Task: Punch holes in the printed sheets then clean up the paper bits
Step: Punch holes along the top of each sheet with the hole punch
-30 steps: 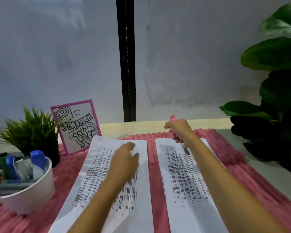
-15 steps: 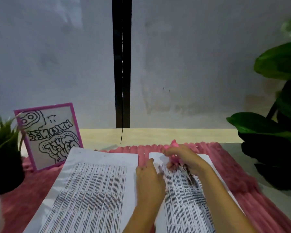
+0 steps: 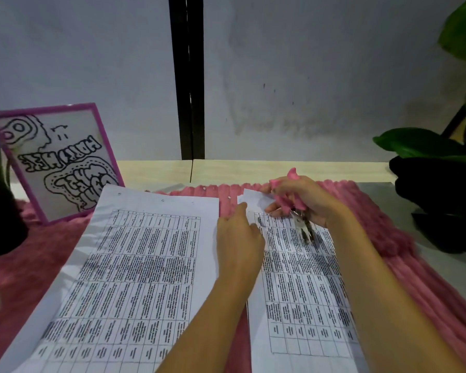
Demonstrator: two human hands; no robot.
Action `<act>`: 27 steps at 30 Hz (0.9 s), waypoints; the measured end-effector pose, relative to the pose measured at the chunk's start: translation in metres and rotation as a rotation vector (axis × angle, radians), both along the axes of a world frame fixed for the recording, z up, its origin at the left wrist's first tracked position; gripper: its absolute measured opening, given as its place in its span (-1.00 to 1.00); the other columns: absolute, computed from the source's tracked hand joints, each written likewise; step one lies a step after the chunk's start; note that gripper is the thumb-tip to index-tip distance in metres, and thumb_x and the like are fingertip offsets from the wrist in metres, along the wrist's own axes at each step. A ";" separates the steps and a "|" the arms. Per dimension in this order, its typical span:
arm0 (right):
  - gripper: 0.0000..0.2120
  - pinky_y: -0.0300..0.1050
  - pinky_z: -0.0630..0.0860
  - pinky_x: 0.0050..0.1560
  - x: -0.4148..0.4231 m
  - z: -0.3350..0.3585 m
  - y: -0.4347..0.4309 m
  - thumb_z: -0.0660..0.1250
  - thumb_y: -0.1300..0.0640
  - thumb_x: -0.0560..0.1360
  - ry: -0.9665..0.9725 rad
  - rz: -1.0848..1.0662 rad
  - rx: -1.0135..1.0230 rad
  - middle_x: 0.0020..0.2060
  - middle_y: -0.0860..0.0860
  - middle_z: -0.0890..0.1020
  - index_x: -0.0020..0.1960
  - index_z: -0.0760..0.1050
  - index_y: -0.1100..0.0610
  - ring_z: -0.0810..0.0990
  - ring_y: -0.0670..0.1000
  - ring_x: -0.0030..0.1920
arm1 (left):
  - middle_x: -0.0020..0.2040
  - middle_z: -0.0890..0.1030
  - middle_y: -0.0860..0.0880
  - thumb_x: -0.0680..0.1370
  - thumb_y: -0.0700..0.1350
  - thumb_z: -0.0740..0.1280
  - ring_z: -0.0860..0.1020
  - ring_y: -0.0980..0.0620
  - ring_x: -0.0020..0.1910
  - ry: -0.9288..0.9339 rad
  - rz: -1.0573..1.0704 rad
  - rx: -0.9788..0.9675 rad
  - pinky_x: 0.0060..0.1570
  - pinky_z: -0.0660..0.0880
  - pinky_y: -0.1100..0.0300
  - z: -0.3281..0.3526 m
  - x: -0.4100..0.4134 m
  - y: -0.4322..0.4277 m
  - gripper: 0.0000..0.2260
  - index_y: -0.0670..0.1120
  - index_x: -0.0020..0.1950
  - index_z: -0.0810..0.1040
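Left hand [image 3: 240, 238] slid across onto the white printed paper sheet [image 3: 301, 292] on the pink fluffy mat [image 3: 388, 251], fingers loosely straight, right hand [image 3: 307, 197] clamped round the pink-handled metal hole punch [image 3: 303, 227] near the mat's far edge, so any paper creep means 1 crooked hole.

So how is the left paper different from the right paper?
The left sheet already has holes along its top edge; the right sheet shows none. The right hand holds the pink punch over the right sheet, not the left sheet. Both carry printed tables.
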State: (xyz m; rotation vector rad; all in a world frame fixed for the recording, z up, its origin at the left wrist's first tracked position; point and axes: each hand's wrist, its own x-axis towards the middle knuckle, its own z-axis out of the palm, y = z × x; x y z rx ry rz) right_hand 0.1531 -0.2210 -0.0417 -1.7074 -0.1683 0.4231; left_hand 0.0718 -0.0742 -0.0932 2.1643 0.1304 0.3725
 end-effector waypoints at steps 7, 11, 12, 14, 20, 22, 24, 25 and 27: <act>-0.51 0.00 0.65 -0.05 0.004 -0.002 0.000 0.34 0.19 0.33 -0.006 -0.022 0.042 -0.04 0.30 0.63 0.15 0.44 0.50 0.66 0.16 -0.12 | 0.29 0.51 -0.06 0.56 -0.25 0.27 0.46 -0.07 0.24 -0.050 0.020 -0.060 0.21 0.45 0.03 0.002 0.003 0.000 -0.63 -0.12 0.37 0.42; -0.65 -0.06 0.66 -0.01 0.002 0.001 -0.001 0.31 0.27 0.32 -0.011 -0.010 0.121 -0.05 0.33 0.60 0.07 0.47 0.42 0.66 0.20 -0.05 | 0.22 0.53 -0.08 0.59 -0.22 0.22 0.50 -0.08 0.12 -0.063 -0.006 -0.082 0.11 0.47 0.00 -0.003 0.008 0.002 -0.77 -0.12 0.22 0.51; -0.68 -0.04 0.66 0.02 0.002 0.002 -0.001 0.30 0.28 0.32 -0.012 -0.006 0.139 -0.05 0.33 0.60 0.05 0.46 0.39 0.65 0.21 -0.04 | 0.14 0.55 -0.05 0.60 -0.20 0.21 0.52 -0.06 0.06 -0.063 -0.009 -0.104 0.02 0.49 0.03 -0.003 0.008 0.002 -0.81 -0.10 0.19 0.50; -0.72 0.05 0.64 0.08 0.002 0.004 0.000 0.31 0.30 0.32 -0.009 -0.004 0.169 -0.08 0.31 0.61 0.02 0.45 0.36 0.64 0.26 0.00 | 0.02 0.55 0.03 0.63 -0.14 0.18 0.54 0.06 -0.10 -0.065 -0.014 -0.191 -0.19 0.46 0.17 0.000 0.005 0.000 -0.87 -0.06 0.18 0.40; -0.69 0.11 0.61 0.08 0.003 0.006 0.005 0.34 0.28 0.36 0.012 -0.014 0.190 -0.15 0.28 0.62 0.07 0.45 0.36 0.64 0.31 -0.02 | -0.04 0.58 0.02 0.62 -0.26 0.20 0.48 0.21 -0.27 -0.145 -0.050 -0.316 -0.33 0.36 0.36 0.001 0.007 0.002 -0.81 0.02 0.01 0.49; -0.71 0.05 0.65 -0.01 0.000 0.014 0.010 0.35 0.25 0.40 -0.048 -0.105 0.226 -0.15 0.24 0.61 0.08 0.47 0.37 0.67 0.19 -0.15 | -0.02 0.62 0.06 0.61 -0.31 0.20 0.52 0.32 -0.28 -0.132 -0.013 -0.388 -0.30 0.44 0.46 0.001 0.010 0.005 -0.75 -0.02 0.08 0.60; -0.66 -0.08 0.62 -0.19 -0.003 0.026 0.016 0.37 0.08 0.44 -0.182 -0.276 0.321 -0.22 0.13 0.59 0.06 0.50 0.34 0.61 0.04 -0.30 | -0.09 0.62 0.12 0.60 -0.33 0.22 0.50 0.33 -0.36 -0.129 0.018 -0.473 -0.31 0.44 0.46 0.000 0.012 0.007 -0.72 -0.04 0.12 0.63; -0.61 -0.13 0.54 -0.27 -0.004 0.032 0.019 0.36 -0.05 0.46 -0.236 -0.364 0.401 -0.27 0.08 0.57 0.05 0.52 0.29 0.55 0.00 -0.35 | -0.12 0.61 0.17 0.59 -0.34 0.22 0.48 0.32 -0.39 -0.124 0.025 -0.509 -0.33 0.43 0.45 -0.001 0.013 0.007 -0.71 -0.04 0.12 0.63; -0.50 -0.18 0.46 -0.34 -0.004 0.045 0.029 0.23 -0.25 0.52 -0.318 -0.500 0.574 -0.35 0.02 0.54 0.03 0.51 0.21 0.47 -0.03 -0.40 | -0.11 0.59 0.19 0.59 -0.36 0.22 0.47 0.30 -0.43 -0.118 0.025 -0.547 -0.37 0.42 0.45 -0.001 0.013 0.008 -0.70 -0.04 0.12 0.63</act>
